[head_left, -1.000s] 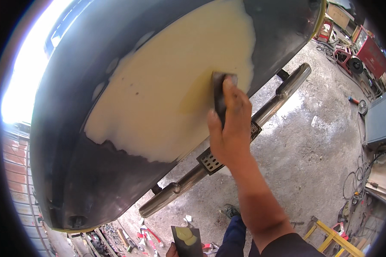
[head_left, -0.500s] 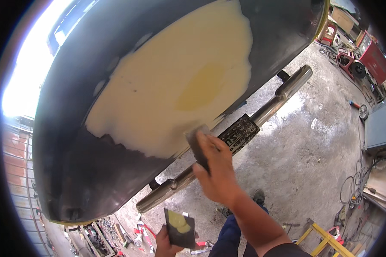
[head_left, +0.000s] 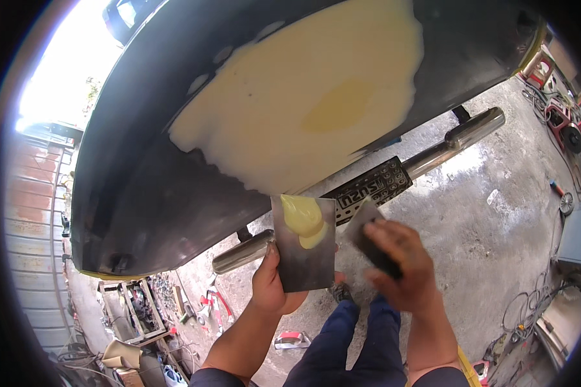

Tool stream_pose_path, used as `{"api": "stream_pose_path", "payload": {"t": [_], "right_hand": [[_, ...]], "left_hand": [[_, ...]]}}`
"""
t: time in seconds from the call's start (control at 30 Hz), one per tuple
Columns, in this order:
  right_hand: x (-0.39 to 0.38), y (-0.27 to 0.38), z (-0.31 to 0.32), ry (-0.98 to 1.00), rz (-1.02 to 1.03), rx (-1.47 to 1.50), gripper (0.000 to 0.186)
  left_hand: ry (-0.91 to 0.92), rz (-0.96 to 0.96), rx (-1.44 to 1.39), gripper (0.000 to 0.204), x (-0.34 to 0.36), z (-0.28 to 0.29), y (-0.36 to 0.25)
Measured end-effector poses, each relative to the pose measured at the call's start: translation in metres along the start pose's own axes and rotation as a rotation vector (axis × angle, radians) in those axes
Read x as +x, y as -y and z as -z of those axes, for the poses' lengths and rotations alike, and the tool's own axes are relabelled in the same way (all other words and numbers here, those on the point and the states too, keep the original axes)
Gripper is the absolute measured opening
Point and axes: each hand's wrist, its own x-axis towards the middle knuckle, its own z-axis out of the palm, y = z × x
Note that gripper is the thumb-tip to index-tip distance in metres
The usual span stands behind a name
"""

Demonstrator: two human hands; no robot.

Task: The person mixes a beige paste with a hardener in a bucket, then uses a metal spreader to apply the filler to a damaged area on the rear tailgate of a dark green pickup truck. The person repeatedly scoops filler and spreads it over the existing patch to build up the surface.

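In my left hand (head_left: 270,284) is a flat dark putty board (head_left: 308,271), raised in front of the body with a lump of yellow putty (head_left: 301,218) on its upper part. My right hand (head_left: 403,261), slightly blurred, grips a dark, flat putty spreader (head_left: 376,240) just right of the board, apart from it. Beyond both stands a dark vehicle panel (head_left: 148,200) that bears a broad, pale cream filler patch (head_left: 265,109). A deeper yellow smear (head_left: 336,106) shows within the patch.
A shiny tubular side step (head_left: 432,158) with a black tread pad (head_left: 374,187) runs below the panel. Tools and cables litter the concrete floor at right, near a grey cabinet (head_left: 576,235). A wooden frame (head_left: 129,309) lies at lower left, by a corrugated wall (head_left: 35,258).
My left hand has brought the putty board up and right, below the panel. My right hand has drawn the spreader off the panel's lower edge, back and right beside the board. The view has shifted.
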Motion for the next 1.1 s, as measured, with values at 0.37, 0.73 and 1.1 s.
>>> {"api": "stream_pose_path", "payload": {"t": [0.37, 0.73, 1.1], "right_hand": [[0.008, 0.011, -0.016, 0.025, 0.214, -0.259, 0.042], [0.082, -0.039, -0.035, -0.563, -0.039, -0.106, 0.045], [0.136, -0.035, -0.070, -0.795, -0.011, -0.221, 0.044]], "left_hand": [[-0.147, -0.161, 0.329, 0.059, 0.009, -0.012, 0.013], [0.041, 0.127, 0.365, 0.086, -0.019, 0.038, -0.031], [0.023, 0.382, 0.104, 0.082, -0.063, 0.100, -0.045]]}}
